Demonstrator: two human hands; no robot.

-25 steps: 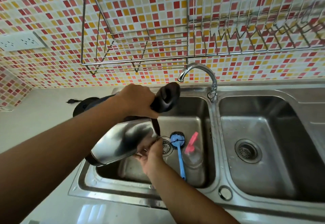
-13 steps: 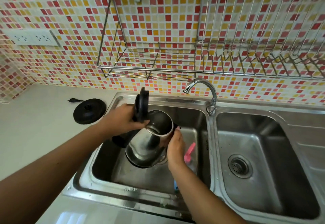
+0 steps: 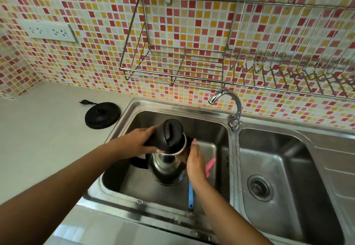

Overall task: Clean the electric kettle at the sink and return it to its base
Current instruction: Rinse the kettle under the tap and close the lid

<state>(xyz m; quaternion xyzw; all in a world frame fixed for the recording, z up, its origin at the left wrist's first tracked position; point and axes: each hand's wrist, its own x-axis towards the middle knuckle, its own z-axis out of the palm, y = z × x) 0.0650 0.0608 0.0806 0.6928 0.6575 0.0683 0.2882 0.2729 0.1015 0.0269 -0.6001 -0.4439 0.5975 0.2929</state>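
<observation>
The steel electric kettle (image 3: 167,168) stands nearly upright over the left sink basin (image 3: 134,183). Its black lid (image 3: 170,133) is lowered almost onto the rim. My left hand (image 3: 138,143) holds the lid's left side, thumb under its edge. My right hand (image 3: 194,160) lies with straight fingers against the kettle's right wall. The kettle's black handle (image 3: 138,162) pokes out below my left wrist. The round black base (image 3: 102,115) sits on the counter left of the sink, with its plug (image 3: 85,102) lying loose behind it.
A blue brush handle (image 3: 190,198) and a pink-capped bottle (image 3: 210,166) lie in the left basin. The tap (image 3: 230,104) arches between the two basins; the right basin (image 3: 278,168) holds only its drain. A wire dish rack (image 3: 192,68) hangs on the tiled wall above, and a socket strip (image 3: 48,31) is at the left.
The kettle went from tilted, mouth down, to nearly upright in the left basin. The lid swung from standing open to almost closed. My right hand moved from the mouth to the side.
</observation>
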